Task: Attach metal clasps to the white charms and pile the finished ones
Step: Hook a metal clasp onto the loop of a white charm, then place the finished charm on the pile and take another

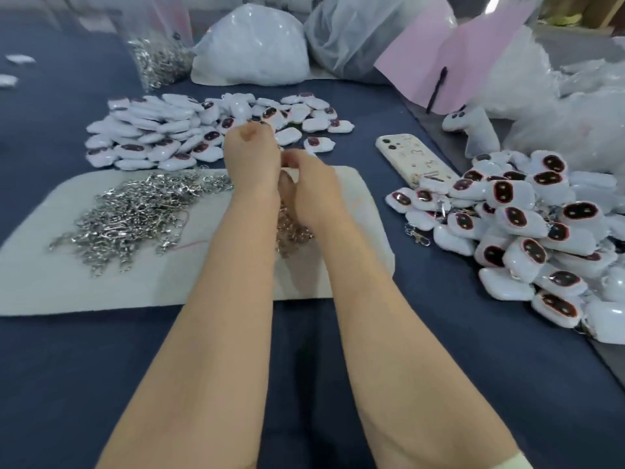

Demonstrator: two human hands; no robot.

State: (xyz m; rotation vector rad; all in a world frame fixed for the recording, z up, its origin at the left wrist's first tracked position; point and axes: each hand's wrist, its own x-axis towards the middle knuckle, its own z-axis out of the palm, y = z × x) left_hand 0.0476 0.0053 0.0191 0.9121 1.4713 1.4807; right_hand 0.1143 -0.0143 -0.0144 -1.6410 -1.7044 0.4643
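While the left hand (252,157) and right hand (313,187) meet over the far edge of the felt mat (101,292), the next charm lies straight ahead.
Both hands sit side by side and touching, fingers curled away from the camera, so I cannot tell whether either grips anything. The unclasped white charms (162,137) lie just beyond the mat's far edge, pointing every way. The left hand is nearer, its fingertips already over them. Loose metal clasps (135,211) cover the mat's left half, with a smaller clump (292,231) between the wrists. The finished pile (527,238) sits on the worktop (422,282) off the mat's right edge, on the right hand's side, so that hand seems better placed for dropping finished ones.
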